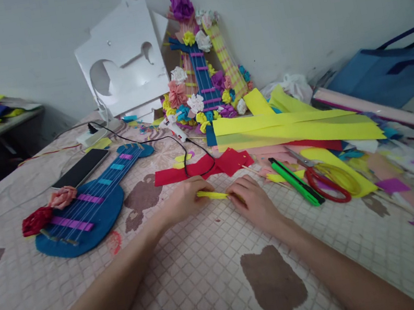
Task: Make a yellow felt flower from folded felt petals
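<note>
Between my two hands a narrow folded strip of yellow crepe paper is held by its ends. My left hand pinches the left end, and my right hand grips the right end, partly covering it. Just beyond my hands lies red crepe paper with a black cord looping over it. To the left rests a blue paper guitar with white strings, purple and light-blue bars, a red paper flower and a pink paper flower.
Right of my hands lie a green utility knife and red-handled scissors among paper scraps. Yellow crepe sheets stretch behind them. A white glue gun, a phone, a power strip and flower-covered paper guitars stand farther back.
</note>
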Tool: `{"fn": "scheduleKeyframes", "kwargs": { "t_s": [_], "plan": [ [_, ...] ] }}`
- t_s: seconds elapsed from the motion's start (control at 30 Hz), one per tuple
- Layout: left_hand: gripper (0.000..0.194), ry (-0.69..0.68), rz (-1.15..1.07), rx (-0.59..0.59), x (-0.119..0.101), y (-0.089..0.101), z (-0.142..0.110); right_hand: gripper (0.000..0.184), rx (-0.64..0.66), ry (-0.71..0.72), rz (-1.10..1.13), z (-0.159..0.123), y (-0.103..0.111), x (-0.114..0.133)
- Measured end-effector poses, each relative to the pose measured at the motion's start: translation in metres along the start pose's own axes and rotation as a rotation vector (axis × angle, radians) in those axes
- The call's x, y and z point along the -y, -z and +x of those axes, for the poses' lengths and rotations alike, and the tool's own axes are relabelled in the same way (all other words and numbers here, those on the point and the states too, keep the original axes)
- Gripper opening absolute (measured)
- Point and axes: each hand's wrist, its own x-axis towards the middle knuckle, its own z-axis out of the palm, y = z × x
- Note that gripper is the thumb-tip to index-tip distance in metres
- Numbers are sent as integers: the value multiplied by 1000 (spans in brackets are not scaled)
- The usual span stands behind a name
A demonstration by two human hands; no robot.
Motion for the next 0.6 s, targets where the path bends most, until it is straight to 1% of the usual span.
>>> {"fn": "scheduleKeyframes", "kwargs": {
  "t_s": [0.1, 0.2, 0.23, 0.33, 0.47, 0.6],
  "plan": [
    [25, -20, 16, -17, -2, 5, 0, 13, -26, -15, 36, -1, 1, -2],
    [33, -69, 43, -67, -6, 2, -1, 12, -16, -18, 28, -1, 1, -3],
    [33, -87, 53, -88, -7, 0, -1, 11, -7, -18, 19, -1, 1, -3],
    [25, -133, 127, -136, -11, -9, 0, 11, 8, -8, -14, -1, 1, -2],
    [24, -112, 268, -116, -15, -17, 0, 12, 14, 21, -51, -1, 1, 0],
    [20, -102, 296, -123, -15, -24, -1, 11, 30, 11, -43, -2, 0, -2]
  ]
}}
